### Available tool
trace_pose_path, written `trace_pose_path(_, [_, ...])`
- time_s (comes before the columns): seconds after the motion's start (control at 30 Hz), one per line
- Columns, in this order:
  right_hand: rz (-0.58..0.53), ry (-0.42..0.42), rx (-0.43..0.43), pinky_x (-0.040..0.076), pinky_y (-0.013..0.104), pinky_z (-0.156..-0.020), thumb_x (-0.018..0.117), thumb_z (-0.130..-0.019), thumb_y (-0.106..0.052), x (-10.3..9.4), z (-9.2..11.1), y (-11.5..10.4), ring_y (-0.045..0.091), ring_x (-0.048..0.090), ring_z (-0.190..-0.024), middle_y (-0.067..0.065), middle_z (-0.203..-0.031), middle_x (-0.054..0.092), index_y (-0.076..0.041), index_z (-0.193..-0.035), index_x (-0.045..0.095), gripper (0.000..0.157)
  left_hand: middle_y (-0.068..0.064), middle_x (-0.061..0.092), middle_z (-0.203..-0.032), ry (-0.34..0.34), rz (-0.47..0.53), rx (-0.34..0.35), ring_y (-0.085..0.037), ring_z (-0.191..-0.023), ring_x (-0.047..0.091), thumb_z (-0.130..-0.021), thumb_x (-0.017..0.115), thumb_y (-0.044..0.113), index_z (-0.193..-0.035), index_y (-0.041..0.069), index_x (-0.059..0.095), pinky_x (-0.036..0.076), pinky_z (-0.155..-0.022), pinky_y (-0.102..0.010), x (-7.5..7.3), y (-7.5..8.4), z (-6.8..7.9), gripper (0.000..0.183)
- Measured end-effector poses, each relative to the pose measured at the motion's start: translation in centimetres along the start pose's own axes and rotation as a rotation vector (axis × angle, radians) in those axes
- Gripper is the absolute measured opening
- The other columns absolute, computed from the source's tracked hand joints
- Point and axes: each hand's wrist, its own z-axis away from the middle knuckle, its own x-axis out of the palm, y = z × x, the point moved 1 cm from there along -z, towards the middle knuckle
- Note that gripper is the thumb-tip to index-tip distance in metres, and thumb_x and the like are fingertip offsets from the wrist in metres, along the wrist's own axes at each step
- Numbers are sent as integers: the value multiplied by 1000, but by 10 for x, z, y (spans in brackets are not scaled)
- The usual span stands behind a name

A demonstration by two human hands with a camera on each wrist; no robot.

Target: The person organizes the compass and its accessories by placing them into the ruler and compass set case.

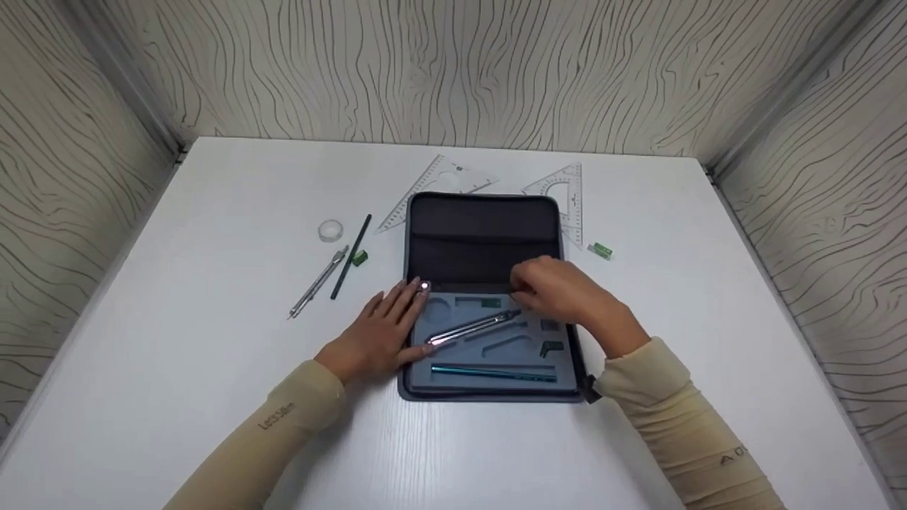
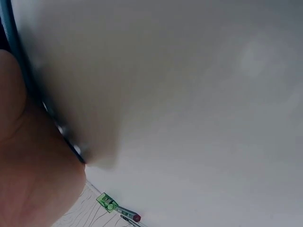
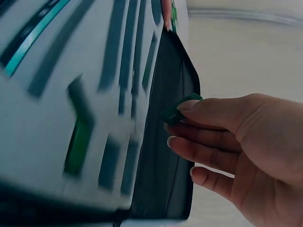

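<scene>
A dark zip case [image 1: 485, 216] lies unfolded on the table, with a grey moulded tray [image 1: 510, 359] in its near half. My left hand [image 1: 386, 327] rests flat over the case's left edge, fingers straight and thumb tip right at the end of a silver compass [image 1: 473, 328] lying across the tray. Over the tray's upper right corner is my right hand [image 1: 560, 289]. It pinches a small dark green block [image 3: 177, 112] between thumb and fingertips, hidden in the head view. A teal pencil [image 1: 494, 373] and a green piece [image 1: 550, 348] sit in the tray's slots.
Two clear set squares [image 1: 404, 205] lie behind the case, partly covered by it. Left of it are a tape roll [image 1: 330, 230], a second compass [image 1: 317, 282], a dark green pencil [image 1: 347, 264] and a green sharpener [image 1: 361, 258]. A green-sleeved eraser [image 1: 601, 251] lies to the right.
</scene>
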Motion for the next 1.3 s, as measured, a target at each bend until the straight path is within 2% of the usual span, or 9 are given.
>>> trace_pose_path(0.2, [60, -48, -48, 52, 39, -67, 71, -97, -16, 8, -26, -23, 17, 58, -74, 2, -87, 69, -10, -95, 73, 7, -11, -5, -173, 4, -33, -11, -31, -158, -3, -102, 33, 71, -166, 12, 2, 8, -126, -53, 3, 0, -2, 92])
trace_pose_path(0.4, [78, -78, -68, 48, 38, -66, 68, -99, -17, 21, -34, -28, 17, 54, -75, 0, -86, 64, -11, -93, 70, 9, -6, -7, -173, 0, -35, -18, -28, -158, -5, -100, 31, 73, -166, 16, -1, 7, -126, -51, 4, 1, -5, 93])
trace_pose_path(0.67, [39, -25, -113, 54, 39, -72, 68, -100, -19, 34, -35, -23, 17, 60, -82, 0, -96, 64, -12, -100, 74, 9, -7, -7, -173, -5, -55, -16, -28, -158, -4, -100, 29, 74, -166, 15, 0, 8, -126, -50, 5, -2, -6, 93])
trace_pose_path(0.97, [-70, -17, -132, 54, 37, -81, 67, -101, -23, 42, -40, -17, 15, 59, -90, -2, -102, 61, -15, -108, 76, 13, -9, -5, -173, 1, -50, -4, -29, -158, -3, -101, 29, 73, -166, 14, 0, 8, -126, -52, 7, -4, -5, 92])
trace_pose_path(1.17, [-45, 40, -183, 53, 35, -77, 68, -100, -19, 44, -39, -18, 14, 57, -86, -2, -98, 61, -15, -106, 81, 15, -8, -6, -173, 3, -38, -13, -29, -158, -3, -100, 28, 74, -166, 15, 0, 8, -126, -51, 8, -5, -5, 92])
trace_pose_path(1.3, [-22, 68, -181, 53, 34, -74, 70, -99, -19, 43, -38, -19, 12, 58, -84, -4, -96, 61, -15, -105, 81, 13, -8, -6, -173, 5, -27, -18, -29, -158, -3, -100, 30, 73, -166, 16, 0, 7, -126, -51, 8, -5, -4, 92])
